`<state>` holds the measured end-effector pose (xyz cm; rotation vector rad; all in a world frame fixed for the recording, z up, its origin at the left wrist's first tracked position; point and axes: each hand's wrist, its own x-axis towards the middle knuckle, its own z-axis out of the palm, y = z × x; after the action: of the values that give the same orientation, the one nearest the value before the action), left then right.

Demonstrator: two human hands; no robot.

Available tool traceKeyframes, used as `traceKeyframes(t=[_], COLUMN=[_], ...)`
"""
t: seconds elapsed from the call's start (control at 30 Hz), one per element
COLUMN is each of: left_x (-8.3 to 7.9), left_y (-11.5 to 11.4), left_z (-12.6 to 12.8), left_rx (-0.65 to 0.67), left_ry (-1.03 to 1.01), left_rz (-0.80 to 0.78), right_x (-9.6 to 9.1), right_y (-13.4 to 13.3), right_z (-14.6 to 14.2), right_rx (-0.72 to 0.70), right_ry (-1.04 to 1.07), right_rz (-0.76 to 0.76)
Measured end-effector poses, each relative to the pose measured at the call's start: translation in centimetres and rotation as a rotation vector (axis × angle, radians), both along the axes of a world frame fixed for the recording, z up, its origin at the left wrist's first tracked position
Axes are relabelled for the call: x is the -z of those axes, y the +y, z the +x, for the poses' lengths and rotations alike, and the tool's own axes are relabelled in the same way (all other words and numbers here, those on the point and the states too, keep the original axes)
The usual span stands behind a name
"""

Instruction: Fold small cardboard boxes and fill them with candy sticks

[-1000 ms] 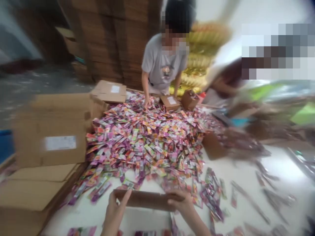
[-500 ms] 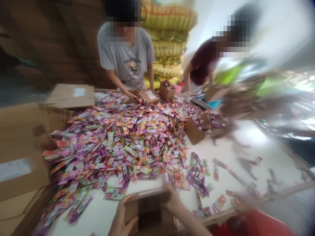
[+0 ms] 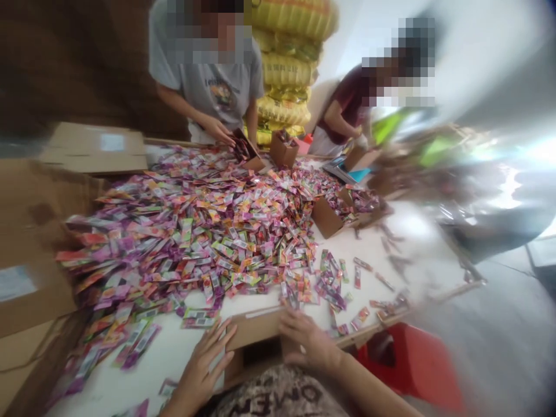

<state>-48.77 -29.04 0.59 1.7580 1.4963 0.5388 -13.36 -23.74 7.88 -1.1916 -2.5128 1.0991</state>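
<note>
A small brown cardboard box (image 3: 256,331) is at the near edge of the table, its dark opening facing me. My left hand (image 3: 206,359) lies along the box's left side, fingers spread and their tips on the cardboard. On the opposite side my right hand (image 3: 310,341) presses against the box's right end and upper corner. The box is held between the two hands; its inside is too dark to make out. Just beyond it spreads a large heap of small, colourful flat packets (image 3: 243,231), pink, purple, green and orange.
Across the table, a person in a grey shirt (image 3: 217,87) handles a small box (image 3: 247,152). Another in dark red (image 3: 347,104) works farther right. An open carton (image 3: 328,217) stands beside the heap. Large cartons (image 3: 30,243) stand left; a red stool (image 3: 417,359) is right.
The box has turned and come closer to my body. My left fingers have spread along its side. Across the table, the small box has been tilted up.
</note>
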Motion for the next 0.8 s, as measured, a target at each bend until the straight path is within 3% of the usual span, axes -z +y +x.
traceKeyframes(t=[0.1,0.2,0.3,0.47,0.63,0.7,0.8], left_x=[-1.9,-2.1,-1.7,-2.5,-2.0,-1.4,-1.1], left_y=[1.4,1.9,2.4,3.6,3.6,3.7,4.1], left_z=[0.8,3.0,4.9,7.4,9.3,9.2,7.8], left_rx=[0.211,0.348,0.304,0.168,0.214,0.316,0.417], left_ry=[0.131,0.226,0.215,0.261,0.316,0.315,0.391], left_rz=[0.067,0.204,0.319,0.293,0.327,0.301,0.166], right_x=[-0.2,-0.6,0.1,4.0,7.1,7.2,6.9], right_y=[1.1,1.6,1.3,-0.5,-2.9,-2.5,0.9], right_z=[-1.2,-1.9,-2.6,-5.1,-7.2,-7.6,-6.3], right_rx=[0.042,0.062,0.115,0.48,0.522,0.557,0.544], right_ry=[-0.028,-0.018,-0.005,0.0,-0.008,0.037,0.208], right_rz=[0.014,0.035,0.049,0.133,0.369,0.331,0.09])
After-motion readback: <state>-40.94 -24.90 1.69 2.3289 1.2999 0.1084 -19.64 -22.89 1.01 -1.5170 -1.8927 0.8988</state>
